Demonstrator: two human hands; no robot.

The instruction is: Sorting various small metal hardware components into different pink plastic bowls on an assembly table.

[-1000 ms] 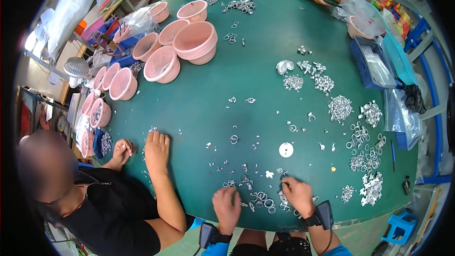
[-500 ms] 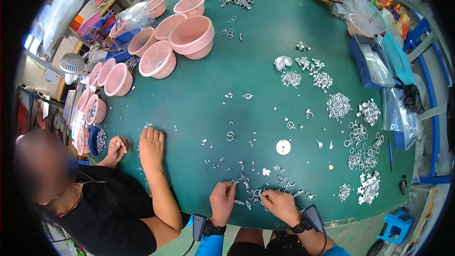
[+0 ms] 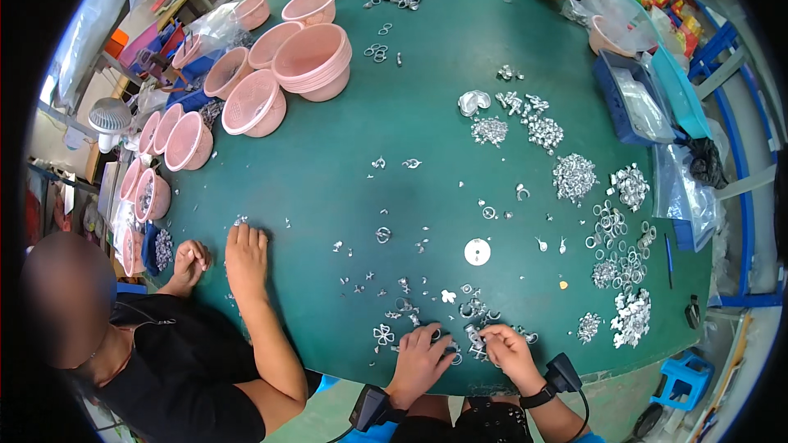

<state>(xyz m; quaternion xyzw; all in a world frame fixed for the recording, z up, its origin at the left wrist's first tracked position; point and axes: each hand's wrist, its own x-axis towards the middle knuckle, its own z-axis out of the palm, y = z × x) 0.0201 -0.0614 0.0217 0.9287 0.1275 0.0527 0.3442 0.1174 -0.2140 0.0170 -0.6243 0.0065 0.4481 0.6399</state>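
Note:
At the near edge of the green table, my left hand [image 3: 421,363] lies palm down with its fingers apart over small silver metal pieces. Beside it, my right hand [image 3: 510,356] has thumb and fingers pinched together at a cluster of silver pieces [image 3: 475,335]; what is between the fingertips is too small to make out. A silver four-petal flower piece [image 3: 383,334] lies just left of my left hand. Above my hands are a small white flower-like piece [image 3: 448,297] and a round white disc [image 3: 477,252]. Loose silver rings and bits surround them.
Right of my hands are piles of silver rings [image 3: 609,226], white pieces [image 3: 632,317] and small beads [image 3: 574,177]. Pink baskets [image 3: 312,61] stand at the far left. A co-worker's hand [image 3: 247,261] rests on the table's left side. Blue trays [image 3: 628,102] line the right edge.
My left hand has moved right, closer to my right hand, and its fingers have spread from a pinch. The flower piece now shows where that hand was. The whole view has shifted slightly.

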